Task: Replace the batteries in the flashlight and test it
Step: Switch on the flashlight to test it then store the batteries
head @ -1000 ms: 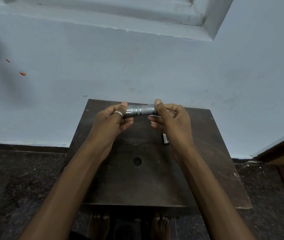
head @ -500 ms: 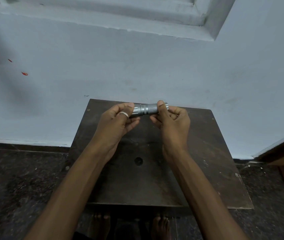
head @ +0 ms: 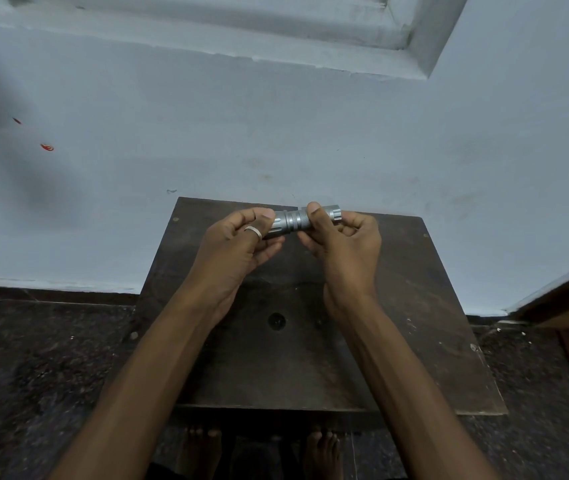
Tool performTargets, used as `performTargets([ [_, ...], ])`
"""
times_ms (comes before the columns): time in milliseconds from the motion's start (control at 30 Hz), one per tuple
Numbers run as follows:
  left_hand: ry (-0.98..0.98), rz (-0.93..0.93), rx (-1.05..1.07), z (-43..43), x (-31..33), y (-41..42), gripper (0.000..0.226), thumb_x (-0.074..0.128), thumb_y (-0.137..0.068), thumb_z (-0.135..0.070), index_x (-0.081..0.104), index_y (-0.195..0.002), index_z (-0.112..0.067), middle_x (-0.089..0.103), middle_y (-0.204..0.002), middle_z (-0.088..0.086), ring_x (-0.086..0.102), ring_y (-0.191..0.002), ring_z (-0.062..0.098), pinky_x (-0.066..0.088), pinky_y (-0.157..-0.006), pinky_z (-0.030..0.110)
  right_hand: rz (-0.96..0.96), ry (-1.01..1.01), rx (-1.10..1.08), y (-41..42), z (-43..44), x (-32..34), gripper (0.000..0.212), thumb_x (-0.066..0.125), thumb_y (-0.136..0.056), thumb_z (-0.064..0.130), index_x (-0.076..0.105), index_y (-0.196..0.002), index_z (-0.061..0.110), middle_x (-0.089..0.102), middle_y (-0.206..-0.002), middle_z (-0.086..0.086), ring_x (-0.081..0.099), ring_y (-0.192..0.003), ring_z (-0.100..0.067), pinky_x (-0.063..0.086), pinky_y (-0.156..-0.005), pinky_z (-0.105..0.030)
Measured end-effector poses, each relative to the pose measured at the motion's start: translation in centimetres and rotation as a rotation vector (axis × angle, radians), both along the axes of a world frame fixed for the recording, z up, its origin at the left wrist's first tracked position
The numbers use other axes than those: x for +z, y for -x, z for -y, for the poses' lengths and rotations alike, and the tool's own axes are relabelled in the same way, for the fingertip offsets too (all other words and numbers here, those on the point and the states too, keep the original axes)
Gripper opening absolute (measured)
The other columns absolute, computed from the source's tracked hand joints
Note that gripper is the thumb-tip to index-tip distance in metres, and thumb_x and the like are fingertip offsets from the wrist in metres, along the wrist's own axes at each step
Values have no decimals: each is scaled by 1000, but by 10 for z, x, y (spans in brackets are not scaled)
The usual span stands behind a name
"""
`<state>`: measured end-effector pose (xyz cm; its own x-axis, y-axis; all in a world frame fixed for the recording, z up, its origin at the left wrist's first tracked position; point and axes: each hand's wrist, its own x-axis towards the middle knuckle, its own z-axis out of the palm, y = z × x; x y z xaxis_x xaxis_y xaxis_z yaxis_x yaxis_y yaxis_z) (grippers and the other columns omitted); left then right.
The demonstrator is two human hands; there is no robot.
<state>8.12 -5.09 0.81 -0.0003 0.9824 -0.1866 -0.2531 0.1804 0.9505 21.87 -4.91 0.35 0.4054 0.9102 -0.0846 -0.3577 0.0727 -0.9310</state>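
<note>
Whereas buried in the right hand (head: pixel 342 244) a second ago, now pokes its tail past that thumb. Held level at upper centre above the desk (head: pixel 414 341): flashlight (head: pixel 293 221) in one piece, head pinched by left hand (head: pixel 238 244), knurled barrel by right. Probably tightening before testing.

Knurled metal flashlight (head: pixel 293 221); matt wooden table (head: pixel 414 306)

Bench (head: pixel 414 341): dark brown wooden top, roughly square, scuffed; pale specks along its right side; far edge close to a pale blue wall
Bench middle: one small round dark spot (head: pixel 276 321); hole or mark, cannot tell
Floor (head: pixel 33 375): dark speckled stone; carries the bench; two bare feet (head: pixel 323 452) at the bench's near edge
</note>
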Motion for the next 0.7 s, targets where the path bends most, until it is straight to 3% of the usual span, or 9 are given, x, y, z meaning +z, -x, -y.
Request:
performTargets([
  [67, 1, -29, 2, -2, 1, 1, 27, 58, -98, -34, 69, -116, -17, 72, -116, 1, 69, -108, 13, 56, -90, 31, -24, 0, -5, -2, 0, 2, 51, 79, -86, 15, 51, -119, -12, 67, -109, -33, 74, -96, -36, 62, -72, -33],
  [133, 34, -16, 8, -6, 4, 5, 49, 48, -97, -55, 62, -130, -22, 65, -132, -8, 57, -125, 7, 45, -104, 33, -33, -3, -24, -4, 0, 3, 49, 79, -86, 13, 51, -119, -11, 67, -109, -32, 75, -95, -35, 62, -73, -34],
  [267, 118, 245, -4, -11, 10, 22, 89, 28, -88, -79, 36, -153, -19, 35, -159, -7, 25, -148, 10, 16, -122, 40, -52, -36, -22, -11, -2, 6, 49, 78, -87, 11, 53, -118, -16, 66, -104, -35, 74, -86, -31, 63, -74, -36],
  [367, 121, 341, -2, -10, 12, 32, 94, 25, -86, -82, 32, -154, -19, 28, -162, -5, 16, -151, 13, 10, -123, 44, -51, -33, -20, -16, -4, 7, 46, 76, -89, 12, 56, -114, -20, 67, -100, -35, 74, -82, -32, 64, -75, -39],
  [500, 114, 338, 30, -9, 13, 38, 93, 24, -86, -82, 34, -153, -19, 28, -162, -5, 14, -152, 14, 9, -123, 45, -72, -31, -19, -20, -3, 11, 43, 75, -89, 10, 57, -112, -22, 67, -90, -27, 73, -77, -31, 63, -74, -36],
  [700, 118, 355, 34, -10, 14, 41, 92, 30, -87, -80, 37, -152, -16, 30, -162, -1, 17, -152, 15, 10, -123, 45, -76, -53, -48, -22, 1, 17, 51, 78, -87, 10, 50, -123, -13, 66, -110, -35, 75, -78, -27, 62, -70, -32],
])
